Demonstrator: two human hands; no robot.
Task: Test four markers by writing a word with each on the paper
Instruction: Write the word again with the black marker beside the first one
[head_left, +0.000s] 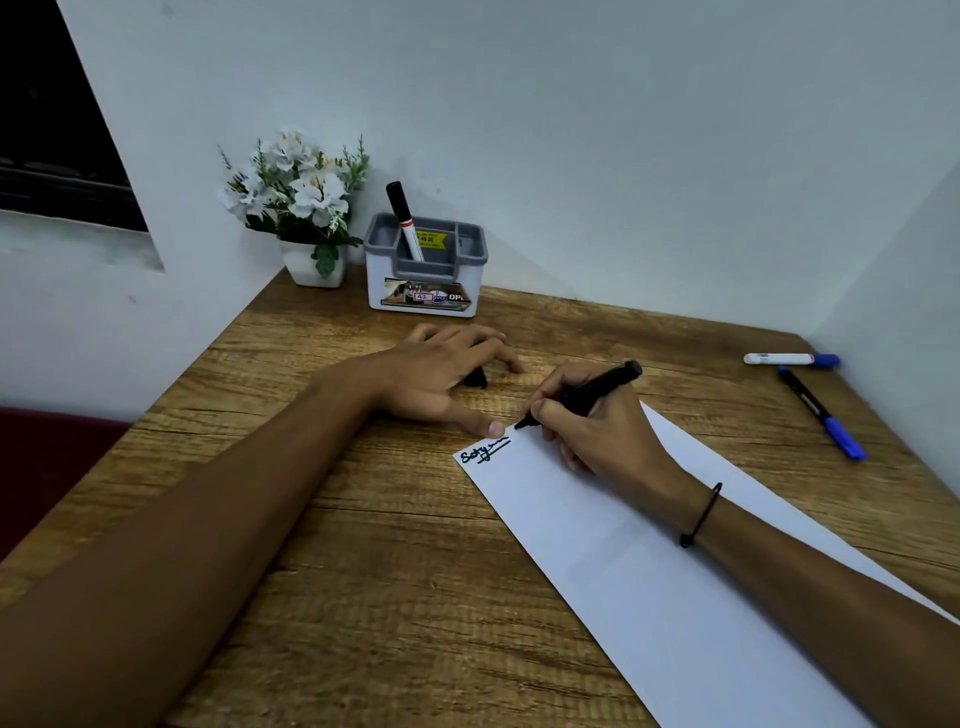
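Observation:
A long white paper (623, 561) lies slanted on the wooden desk (363, 545). One underlined word in black ink (485, 449) sits at its far corner. My right hand (597, 431) grips an uncapped black marker (587, 392), tip at the paper's top edge just past the word. My left hand (447, 371) rests flat on the desk, thumb at the paper's corner, with a black cap (477, 378) under its fingers. Two blue-capped markers, one white-bodied (789, 359) and one dark-bodied (823, 413), lie at the far right. A black-capped marker (405, 221) stands in the holder.
A grey and white pen holder (423, 296) stands at the back of the desk beside a white pot of artificial flowers (306, 208). Walls close the desk at the back, left and right. A dark red seat edge (47, 467) shows at the left.

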